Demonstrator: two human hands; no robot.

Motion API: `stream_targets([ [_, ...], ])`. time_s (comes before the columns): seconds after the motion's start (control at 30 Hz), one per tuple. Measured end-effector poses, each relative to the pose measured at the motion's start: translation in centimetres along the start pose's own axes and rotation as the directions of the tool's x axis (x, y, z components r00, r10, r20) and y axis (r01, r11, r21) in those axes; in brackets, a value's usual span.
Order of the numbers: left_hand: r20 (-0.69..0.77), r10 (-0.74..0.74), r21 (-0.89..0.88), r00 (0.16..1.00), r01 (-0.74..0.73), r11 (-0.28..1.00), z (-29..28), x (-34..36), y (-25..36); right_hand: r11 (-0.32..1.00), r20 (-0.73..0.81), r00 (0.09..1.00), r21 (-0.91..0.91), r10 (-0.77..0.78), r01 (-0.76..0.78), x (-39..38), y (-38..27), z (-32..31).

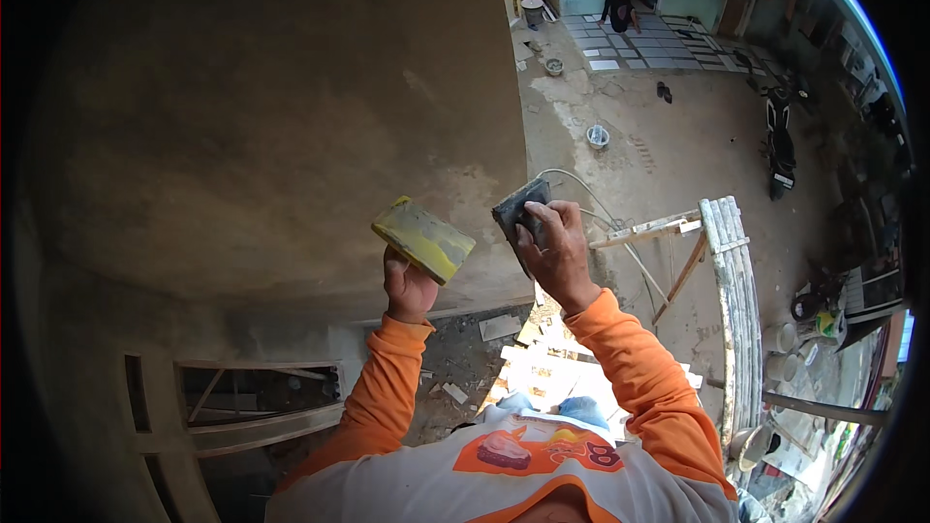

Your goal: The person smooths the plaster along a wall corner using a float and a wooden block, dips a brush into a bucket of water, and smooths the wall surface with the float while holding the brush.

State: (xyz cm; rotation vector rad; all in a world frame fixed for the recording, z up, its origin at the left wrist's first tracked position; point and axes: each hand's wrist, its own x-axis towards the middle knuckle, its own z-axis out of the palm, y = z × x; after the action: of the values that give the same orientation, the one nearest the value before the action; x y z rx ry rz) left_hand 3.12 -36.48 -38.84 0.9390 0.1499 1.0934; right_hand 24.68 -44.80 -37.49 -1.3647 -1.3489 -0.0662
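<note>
The yellow block (423,239) is long and flat, with grey smears all over its broad top. It sits tilted in the left hand (410,288), in front of the big brown wall (291,136). The dark block (520,213) is thin, flat and almost black, with rough, dirty edges. It is just right of the yellow one, near the right edge of the wall. The two blocks do not touch.

The left hand holds the yellow block from the near side, with the thumb up against it. The other fingers hide behind it, so I cannot tell how they bend. The right hand (562,257) grips the dark block, its fingers bent and its knuckles up. Both arms reach away from the body, in long orange sleeves (630,358).

The white front of the shirt (387,479) has a bright orange patch (539,451) with little pictures and big letters on it.
</note>
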Motion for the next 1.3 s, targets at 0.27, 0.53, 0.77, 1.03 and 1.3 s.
stream_targets([
  [0.27, -0.335, 0.31, 0.191, 0.89, -0.258, 0.947, -5.9, -6.4, 7.1, 0.955, -0.402, 0.877, -0.234, -0.263, 0.179, 11.4, -2.2, 10.3],
  [0.53, -0.553, 0.268, 0.176, 0.789, -0.204, 0.963, -12.9, -15.9, 7.2, 0.739, -0.54, 0.505, -0.462, -0.673, 0.49, 34.9, -20.2, 1.2],
  [0.77, -0.596, 0.285, 0.223, 0.751, -0.186, 0.957, -12.6, -14.2, 6.2, 0.778, -0.405, 0.669, -0.401, -0.624, 0.484, 29.3, -15.2, 5.4],
  [1.03, -0.368, 0.274, 0.208, 0.889, -0.208, 0.956, -6.9, -7.1, 6.4, 0.928, 0.354, 0.934, -0.362, 0.044, 0.093, -4.9, 10.0, 11.5],
  [1.3, -0.23, 0.168, 0.238, 0.958, -0.112, 0.965, -2.2, -4.8, 4.5, -0.118, 0.64, 0.438, 0.637, 0.631, -0.761, -8.5, 5.4, -1.1],
])
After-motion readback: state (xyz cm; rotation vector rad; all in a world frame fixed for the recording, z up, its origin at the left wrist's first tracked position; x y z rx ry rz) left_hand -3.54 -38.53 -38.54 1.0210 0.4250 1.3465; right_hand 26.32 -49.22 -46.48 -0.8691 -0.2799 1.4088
